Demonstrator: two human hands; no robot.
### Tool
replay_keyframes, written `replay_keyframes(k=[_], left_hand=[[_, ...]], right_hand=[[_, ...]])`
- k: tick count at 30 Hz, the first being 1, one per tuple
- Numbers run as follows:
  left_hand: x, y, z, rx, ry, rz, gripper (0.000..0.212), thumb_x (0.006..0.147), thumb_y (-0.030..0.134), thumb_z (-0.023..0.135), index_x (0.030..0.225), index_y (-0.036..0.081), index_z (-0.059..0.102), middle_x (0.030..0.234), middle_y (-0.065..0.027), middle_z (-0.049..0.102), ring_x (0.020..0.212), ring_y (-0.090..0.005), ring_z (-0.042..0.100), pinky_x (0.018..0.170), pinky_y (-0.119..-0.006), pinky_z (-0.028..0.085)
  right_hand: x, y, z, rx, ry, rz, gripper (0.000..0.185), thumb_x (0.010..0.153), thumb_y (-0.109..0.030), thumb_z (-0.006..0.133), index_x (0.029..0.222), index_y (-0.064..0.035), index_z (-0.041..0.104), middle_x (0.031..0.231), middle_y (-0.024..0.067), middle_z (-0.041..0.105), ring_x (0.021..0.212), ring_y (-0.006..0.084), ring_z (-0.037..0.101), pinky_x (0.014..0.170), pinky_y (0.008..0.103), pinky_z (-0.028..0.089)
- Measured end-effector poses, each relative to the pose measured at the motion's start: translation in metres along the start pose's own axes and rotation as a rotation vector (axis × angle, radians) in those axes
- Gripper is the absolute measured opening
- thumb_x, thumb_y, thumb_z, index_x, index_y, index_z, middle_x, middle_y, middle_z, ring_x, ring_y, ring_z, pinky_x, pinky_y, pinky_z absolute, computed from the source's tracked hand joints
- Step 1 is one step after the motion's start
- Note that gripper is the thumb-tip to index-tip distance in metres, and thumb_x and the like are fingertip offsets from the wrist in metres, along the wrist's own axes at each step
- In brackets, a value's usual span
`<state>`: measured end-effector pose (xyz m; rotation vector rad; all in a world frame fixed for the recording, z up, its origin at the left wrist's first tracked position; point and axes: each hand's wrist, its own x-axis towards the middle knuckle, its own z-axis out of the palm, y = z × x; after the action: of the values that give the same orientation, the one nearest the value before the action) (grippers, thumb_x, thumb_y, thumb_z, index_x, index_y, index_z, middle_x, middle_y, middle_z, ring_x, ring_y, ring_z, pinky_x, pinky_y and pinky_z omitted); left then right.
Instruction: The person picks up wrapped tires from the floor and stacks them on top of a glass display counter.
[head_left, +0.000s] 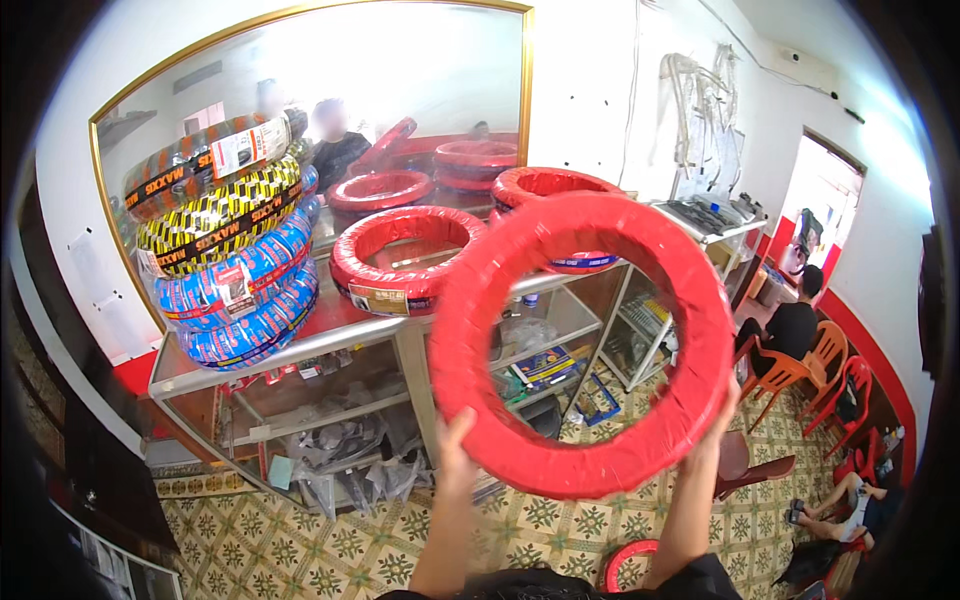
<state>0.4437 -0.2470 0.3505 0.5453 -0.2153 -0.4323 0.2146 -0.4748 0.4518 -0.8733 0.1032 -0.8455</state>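
A tire wrapped in red plastic (585, 469) is held up, tilted, in front of a glass display counter. My left hand (457, 450) grips its lower left side, and my right hand (712, 424) grips its right side; the fingers behind it are partly hidden. Another red-wrapped tire (409, 281) lies flat on the counter top, with a label on its front. Behind the held tire, more red-wrapped tires (555, 180) are stacked on the counter, partly covered by it. At the counter's left end stands a stack of tires in patterned wrapping (225, 240), some bearing the Maxxis name.
A gold-framed mirror (527, 90) backs the glass counter (360, 330). Bagged parts (337, 442) fill its shelves. One red-wrapped tire (615, 566) is on the tiled floor near me. A person (791, 326) sits on an orange chair (784, 371); another person (862, 510) is at lower right.
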Motion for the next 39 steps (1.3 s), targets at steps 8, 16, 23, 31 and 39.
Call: replay_keyframes(k=[8, 16, 23, 31, 39], left_hand=[[0.09, 0.147, 0.011, 0.44, 0.141, 0.44, 0.057, 0.079, 0.024, 0.066, 0.127, 0.002, 0.044, 0.114, -0.0121, 0.057, 0.1, -0.0237, 0.059, 0.085, -0.037, 0.05], [0.208, 0.194, 0.001, 0.639, 0.319, 0.49, 0.06, 0.076, 0.034, 0.068, 0.122, -0.002, 0.051, 0.115, -0.0146, 0.059, 0.104, -0.0253, 0.057, 0.093, -0.036, 0.044], [0.269, 0.193, 0.019, 0.63, 0.462, 0.398, 0.057, 0.078, 0.033, 0.066, 0.12, -0.002, 0.052, 0.116, -0.0131, 0.058, 0.104, -0.025, 0.057, 0.093, -0.036, 0.044], [0.319, 0.189, -0.002, 0.671, 0.44, 0.347, 0.061, 0.082, 0.041, 0.061, 0.125, 0.0, 0.049, 0.123, -0.0133, 0.056, 0.111, -0.0242, 0.055, 0.096, -0.036, 0.042], [0.322, 0.203, -0.015, 0.755, 0.351, 0.38, 0.067, 0.087, 0.045, 0.057, 0.125, -0.009, 0.048, 0.126, -0.0176, 0.052, 0.115, -0.0231, 0.051, 0.098, -0.034, 0.038]], right_hand=[[0.169, 0.149, 0.045, 0.18, -0.146, 0.111, 0.061, 0.086, -0.027, 0.059, 0.138, -0.0065, 0.034, 0.131, 0.0126, 0.048, 0.116, 0.0269, 0.05, 0.098, 0.0408, 0.042], [0.311, 0.212, 0.114, 0.033, -0.269, 0.127, 0.074, 0.085, -0.031, 0.062, 0.143, -0.0045, 0.026, 0.144, 0.0134, 0.034, 0.132, 0.0234, 0.033, 0.108, 0.0356, 0.027], [0.385, 0.244, 0.133, -0.257, -0.31, 0.008, 0.074, 0.086, -0.035, 0.061, 0.142, -0.0005, 0.028, 0.142, 0.0172, 0.035, 0.132, 0.0248, 0.034, 0.109, 0.0341, 0.024], [0.424, 0.257, 0.129, -0.359, -0.284, 0.111, 0.084, 0.085, -0.048, 0.057, 0.142, 0.0044, 0.025, 0.145, 0.017, 0.031, 0.136, 0.0244, 0.027, 0.111, 0.0315, 0.017], [0.421, 0.262, 0.144, -0.457, -0.221, 0.075, 0.073, 0.088, -0.05, 0.052, 0.133, 0.0056, 0.041, 0.135, 0.0187, 0.046, 0.125, 0.0237, 0.043, 0.106, 0.031, 0.027]])
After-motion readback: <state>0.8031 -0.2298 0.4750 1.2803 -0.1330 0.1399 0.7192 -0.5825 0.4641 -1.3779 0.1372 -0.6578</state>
